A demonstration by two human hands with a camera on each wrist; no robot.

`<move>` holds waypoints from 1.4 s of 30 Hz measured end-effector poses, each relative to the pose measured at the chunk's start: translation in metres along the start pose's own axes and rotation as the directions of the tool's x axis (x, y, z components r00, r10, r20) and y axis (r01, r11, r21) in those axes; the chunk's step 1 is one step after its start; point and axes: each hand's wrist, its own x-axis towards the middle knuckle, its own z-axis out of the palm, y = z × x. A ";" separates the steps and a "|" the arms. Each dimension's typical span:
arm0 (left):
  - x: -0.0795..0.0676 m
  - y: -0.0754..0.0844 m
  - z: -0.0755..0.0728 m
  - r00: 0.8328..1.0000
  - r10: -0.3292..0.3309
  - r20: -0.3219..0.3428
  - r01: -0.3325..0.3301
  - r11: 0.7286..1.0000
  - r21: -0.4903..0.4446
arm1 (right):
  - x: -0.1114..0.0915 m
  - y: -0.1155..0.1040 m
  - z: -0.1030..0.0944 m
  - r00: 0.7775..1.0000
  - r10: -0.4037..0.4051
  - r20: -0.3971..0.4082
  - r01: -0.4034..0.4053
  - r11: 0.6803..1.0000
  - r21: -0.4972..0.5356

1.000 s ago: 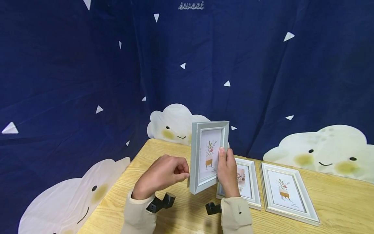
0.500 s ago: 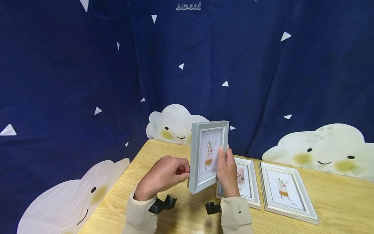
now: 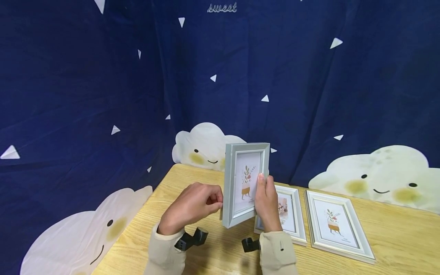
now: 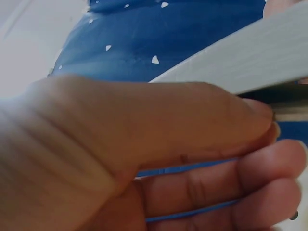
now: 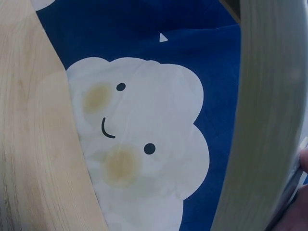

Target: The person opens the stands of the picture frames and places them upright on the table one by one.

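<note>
A silver-white picture frame (image 3: 243, 168) with a potted-plant print stands upright in the air above the table, its front turned partly to the right. My right hand (image 3: 267, 203) grips its right side, the thumb on the front and the fingers hidden behind. At the lower left edge, my left hand (image 3: 193, 206) has curled fingers. In the left wrist view its thumb (image 4: 202, 113) and index finger pinch a thin flat piece (image 4: 288, 117) behind the frame's border (image 4: 231, 53); what that piece is stays mostly hidden. The right wrist view shows the frame's side (image 5: 264, 106) close up.
Two more white picture frames lie face up on the wooden table (image 3: 409, 233): one with a flower photo (image 3: 290, 214), partly behind my right hand, and one with a plant print (image 3: 335, 225) farther right. A navy curtain (image 3: 240, 68) with white clouds hangs behind.
Between one second and half a second ago the head view shifted slightly. Both hands and the held picture frame keep practically the same position.
</note>
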 end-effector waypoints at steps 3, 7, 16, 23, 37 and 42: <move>0.000 -0.001 -0.001 1.000 -0.009 0.001 0.009 1.000 0.003 | 0.000 -0.001 0.000 1.000 0.001 0.000 -0.001 1.000 0.002; -0.001 -0.004 -0.002 1.000 -0.018 -0.006 0.018 1.000 0.010 | 0.000 -0.002 -0.001 1.000 0.008 0.014 -0.008 1.000 0.009; 0.000 -0.014 -0.001 0.999 -0.044 -0.022 0.044 0.999 -0.006 | -0.001 -0.003 -0.002 0.999 0.018 0.045 -0.019 0.999 0.030; 0.001 -0.021 0.000 0.997 -0.059 -0.053 0.059 0.998 -0.001 | -0.002 -0.004 -0.002 0.999 0.013 0.049 -0.015 0.999 0.031; 0.004 -0.030 0.000 0.984 -0.123 -0.127 0.123 0.992 -0.008 | -0.002 -0.002 -0.002 0.998 0.006 0.056 -0.008 0.999 0.036; 0.005 -0.032 0.001 0.977 -0.147 -0.155 0.149 0.989 -0.001 | -0.001 -0.003 -0.001 0.998 0.002 0.065 -0.005 0.999 0.036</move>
